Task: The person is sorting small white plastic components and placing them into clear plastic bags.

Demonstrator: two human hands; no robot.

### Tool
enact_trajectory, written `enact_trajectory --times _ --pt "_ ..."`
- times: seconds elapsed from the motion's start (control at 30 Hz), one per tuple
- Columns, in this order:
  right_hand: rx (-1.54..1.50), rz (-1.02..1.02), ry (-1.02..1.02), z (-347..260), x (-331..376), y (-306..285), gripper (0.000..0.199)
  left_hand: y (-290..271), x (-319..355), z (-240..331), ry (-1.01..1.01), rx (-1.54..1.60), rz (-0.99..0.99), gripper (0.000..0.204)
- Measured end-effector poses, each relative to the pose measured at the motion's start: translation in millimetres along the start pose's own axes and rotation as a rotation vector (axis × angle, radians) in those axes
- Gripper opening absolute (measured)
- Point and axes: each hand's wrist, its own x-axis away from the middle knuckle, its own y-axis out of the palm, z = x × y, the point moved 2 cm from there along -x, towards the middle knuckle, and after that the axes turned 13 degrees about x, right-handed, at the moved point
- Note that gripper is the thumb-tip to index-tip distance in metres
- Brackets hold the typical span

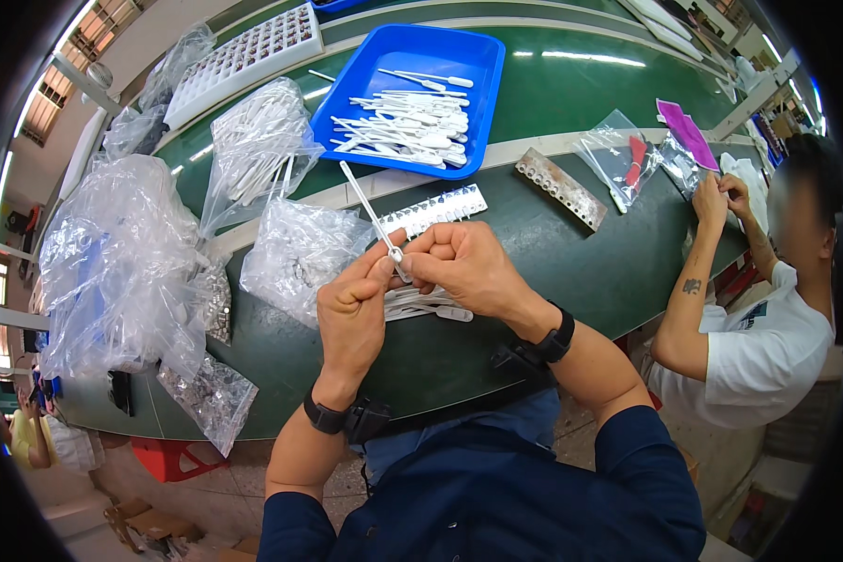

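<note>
Head view, and both hands meet over the tabletop (571, 281), inward from its near edge! Left hand (354, 309) is nearly closed, thumb and fingertips pinching a slim white stick (365, 201), its long end tilted up toward the far left corner. Right hand (468, 267) comes in, fingers curled, thumb and forefinger pinched on the stick's lower end. Just beyond sits a white slotted rack (440, 208); at the far edge, a blue tray (498, 94).
</note>
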Motion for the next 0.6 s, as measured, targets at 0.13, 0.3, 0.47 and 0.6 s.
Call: enact_trajectory --times 0.13,0.3,0.47,0.6 --pt "0.028 0.002 0.002 -1.1 1.0 0.1 0.013 4.8 -0.6 6.4 -0.001 -0.040 0.032 0.021" --pt "0.044 0.002 0.001 -0.1 0.8 -0.4 0.013 4.2 -1.2 7.1 0.026 -0.080 0.027 0.021" --pt "0.092 0.021 -0.011 -1.0 1.5 -0.1 0.014 5.1 -1.3 6.7 0.038 -0.107 0.043 0.020" --pt "0.164 0.055 -0.019 0.5 2.1 1.3 0.013 5.3 -0.3 6.0 0.050 -0.148 0.056 0.020"
